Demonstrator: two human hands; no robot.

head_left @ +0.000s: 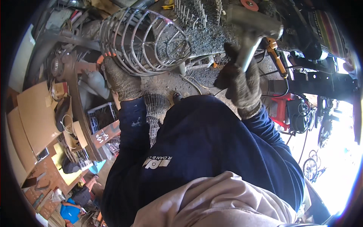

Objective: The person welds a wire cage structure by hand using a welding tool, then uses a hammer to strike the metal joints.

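My left hand (123,79), in a grey-brown knitted work glove, is closed at the near left edge of a cage of bent metal rods (145,41). Its fingertips are partly hidden behind the rods. The cage has curved ribs that narrow toward a small ring on its right, and it lies tilted on the workbench edge. In my right hand (244,85), gloved alike, is a hammer (251,49) with a pale metal handle. The hammer is raised to the right of the cage, apart from it, and its broad head is smeared by motion.
Several upright metal pins (196,15) stand on the dark, gritty workbench (215,39). An orange angle grinder (276,58) with a cable hangs at its right, and a red disc (249,5) lies behind. A red stool (280,111) stands right; cardboard (36,117) and a person in blue (71,211) are left.
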